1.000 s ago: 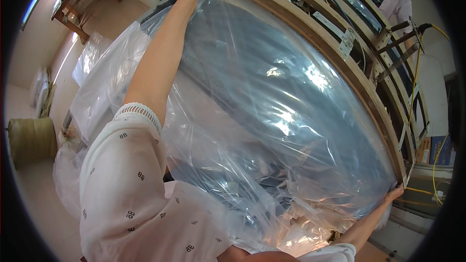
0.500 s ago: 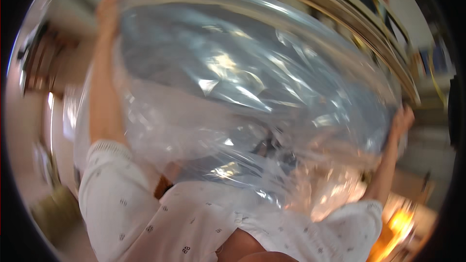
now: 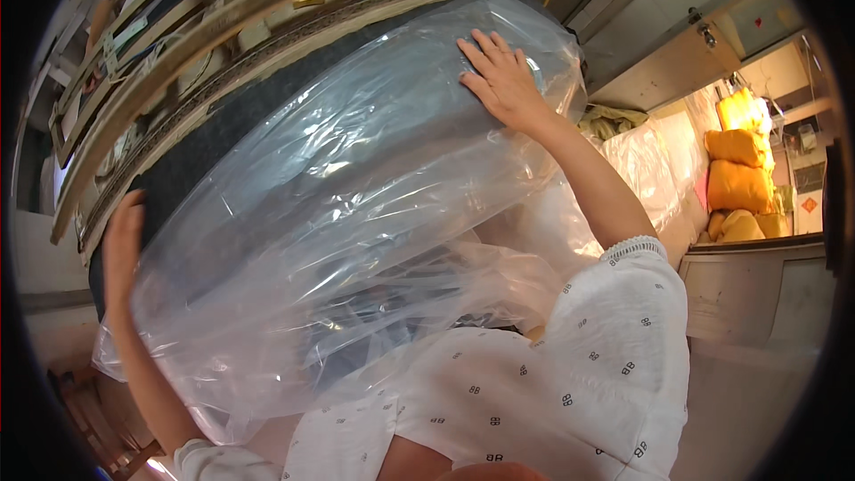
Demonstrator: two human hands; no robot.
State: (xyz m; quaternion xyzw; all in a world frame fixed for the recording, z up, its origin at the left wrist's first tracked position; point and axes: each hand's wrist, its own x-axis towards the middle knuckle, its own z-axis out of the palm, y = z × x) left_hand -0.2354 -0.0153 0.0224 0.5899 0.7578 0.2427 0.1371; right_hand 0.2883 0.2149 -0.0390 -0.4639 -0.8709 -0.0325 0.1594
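- Both of my hands are spread wide apart, one at each end of a big clear plastic bag [image 3: 356, 240] that covers a dark grey padded panel [image 3: 232, 134].
- My right hand [image 3: 500, 76] lies flat, fingers open, pressed on the plastic at the upper end of the panel.
- My left hand [image 3: 122, 233] sits at the lower left end, palm against the edge of the panel where the plastic begins; whether its fingers curl around the edge I cannot tell.
- The bagged panel lies slantwise in front of me, touching a stack of wooden frames [image 3: 205, 27] along its far side.
- Loose plastic bunches against my white dotted blouse [image 3: 570, 374].
- Yellow sacks [image 3: 739, 169] are piled well apart on my right, beside a grey cabinet [image 3: 757, 303].
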